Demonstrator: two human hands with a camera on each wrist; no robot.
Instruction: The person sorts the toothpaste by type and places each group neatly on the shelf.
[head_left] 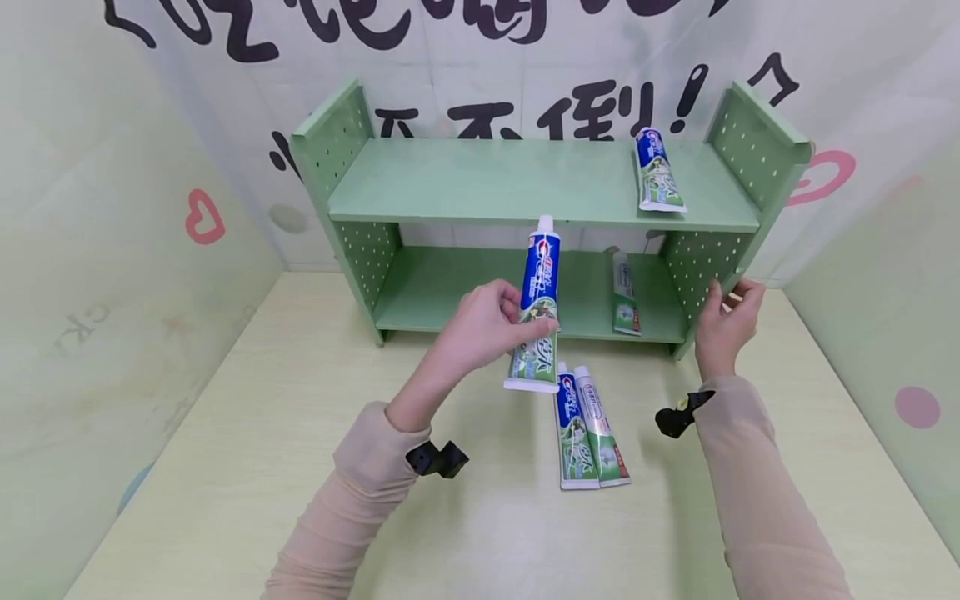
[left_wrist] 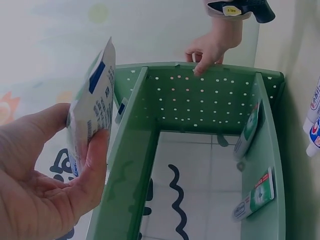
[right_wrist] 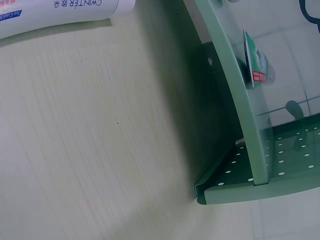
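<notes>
My left hand (head_left: 491, 329) pinches a blue, white and green toothpaste tube (head_left: 542, 283) between thumb and fingers, cap upward, in front of the green shelf (head_left: 480, 179). The left wrist view shows the back of this tube (left_wrist: 95, 105) beside the upper board. At the shelf's right end, my right hand (head_left: 727, 325) grips the edge of the perforated side panel (head_left: 712, 258). A similar blue tube (head_left: 657, 171) lies on the upper board, toward the right. On the lower board lies a green-and-white tube (head_left: 625, 296); the left wrist view shows another tube (left_wrist: 255, 195) there, mostly hidden in the head view.
On the table (head_left: 480, 533) before the shelf lie a blue-and-green tube (head_left: 576, 433) and a white-and-green tube (head_left: 602, 429), side by side. Behind the shelf stands a white wall (head_left: 465, 83) with black lettering. Side walls (head_left: 135, 183) flank the table.
</notes>
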